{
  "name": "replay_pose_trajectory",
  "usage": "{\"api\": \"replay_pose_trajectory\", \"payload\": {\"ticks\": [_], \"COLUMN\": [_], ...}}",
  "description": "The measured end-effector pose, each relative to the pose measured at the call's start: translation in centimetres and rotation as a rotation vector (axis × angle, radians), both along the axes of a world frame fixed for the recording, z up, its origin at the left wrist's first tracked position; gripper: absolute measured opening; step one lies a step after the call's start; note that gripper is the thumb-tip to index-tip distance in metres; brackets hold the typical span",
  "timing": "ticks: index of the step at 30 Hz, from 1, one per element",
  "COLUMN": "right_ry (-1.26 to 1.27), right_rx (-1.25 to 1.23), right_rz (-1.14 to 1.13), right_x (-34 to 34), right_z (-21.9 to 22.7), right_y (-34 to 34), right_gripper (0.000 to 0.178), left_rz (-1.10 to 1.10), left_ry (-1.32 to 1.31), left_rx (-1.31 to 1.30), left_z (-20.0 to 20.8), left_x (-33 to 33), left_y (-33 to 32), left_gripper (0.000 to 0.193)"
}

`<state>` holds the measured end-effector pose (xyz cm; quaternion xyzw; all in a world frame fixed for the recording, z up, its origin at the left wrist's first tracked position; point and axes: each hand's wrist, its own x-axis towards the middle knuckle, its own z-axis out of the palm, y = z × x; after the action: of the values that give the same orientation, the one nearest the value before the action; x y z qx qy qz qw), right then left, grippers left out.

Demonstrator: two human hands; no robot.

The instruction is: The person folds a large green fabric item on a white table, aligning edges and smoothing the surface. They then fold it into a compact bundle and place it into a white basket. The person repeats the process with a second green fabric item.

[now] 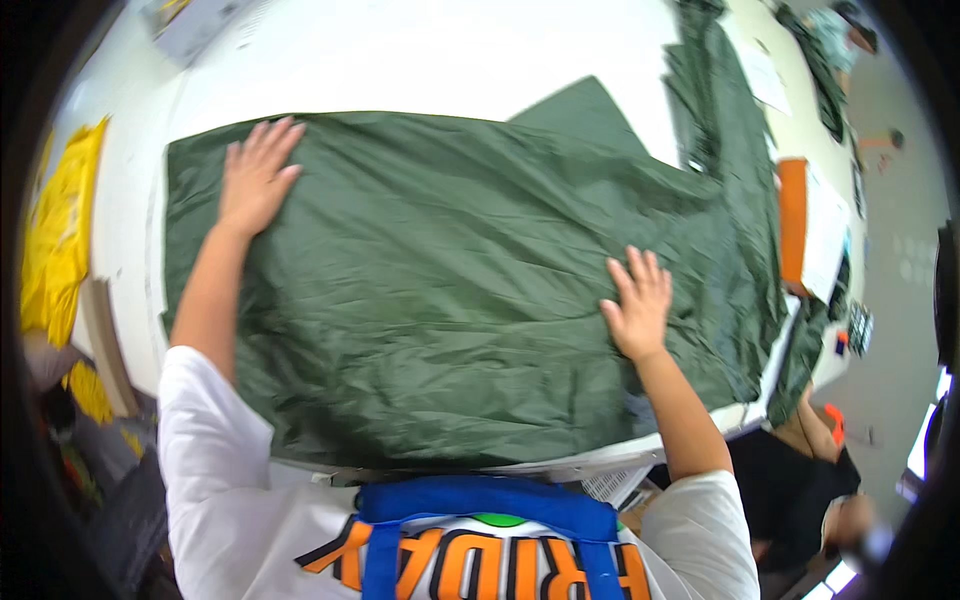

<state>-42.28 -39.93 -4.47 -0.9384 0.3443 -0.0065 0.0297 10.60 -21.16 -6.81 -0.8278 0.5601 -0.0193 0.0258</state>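
Note:
A large dark green sheet of thin, creased fabric, looking like part of a garment, is spread over the white table in front of me. My left hand lies flat on its far left part, fingers stretched toward the far edge. Farther right and nearer to me, my right hand rests on the cloth with its fingers spread. Neither hand grips anything. The cloth bunches into folds at the right, and a pointed green flap sticks out beyond its far edge.
Yellow packages lie off to the left. An orange and white box stands at the right, near more bunched green fabric. A person in black is at the lower right; another person is at the far right.

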Motion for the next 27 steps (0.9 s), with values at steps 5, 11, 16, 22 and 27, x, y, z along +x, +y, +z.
{"api": "replay_pose_trajectory", "payload": {"ticks": [5,11,16,22,27], "right_ry": [-0.247,-0.489,-0.325,-0.183,-1.284], "right_rx": [0.684,0.072,-0.143,0.256,1.118], "right_rz": [0.040,-0.277,-0.634,-0.674,-0.608], "right_x": [-1.8,-3.8,-6.1,-4.2,-8.6], "right_z": [3.3,4.9,0.3,1.4,6.4], "right_y": [-5.2,-29.4,-46.3,-50.9,-50.0], "right_gripper": [0.040,0.043,0.075,0.073,0.032], "left_rz": [0.041,-0.147,-0.615,-0.471,-0.487], "left_ry": [-0.095,0.262,0.799,0.652,0.499], "left_rx": [0.089,-0.250,-0.348,-0.564,-0.530], "left_z": [-0.6,5.1,5.7,0.5,-0.6], "left_x": [1.4,-17.1,-38.8,-46.6,-47.2], "left_y": [0.3,-11.8,-25.7,-33.3,-32.9], "left_gripper": [0.054,0.046,0.051,0.051,0.057]}}
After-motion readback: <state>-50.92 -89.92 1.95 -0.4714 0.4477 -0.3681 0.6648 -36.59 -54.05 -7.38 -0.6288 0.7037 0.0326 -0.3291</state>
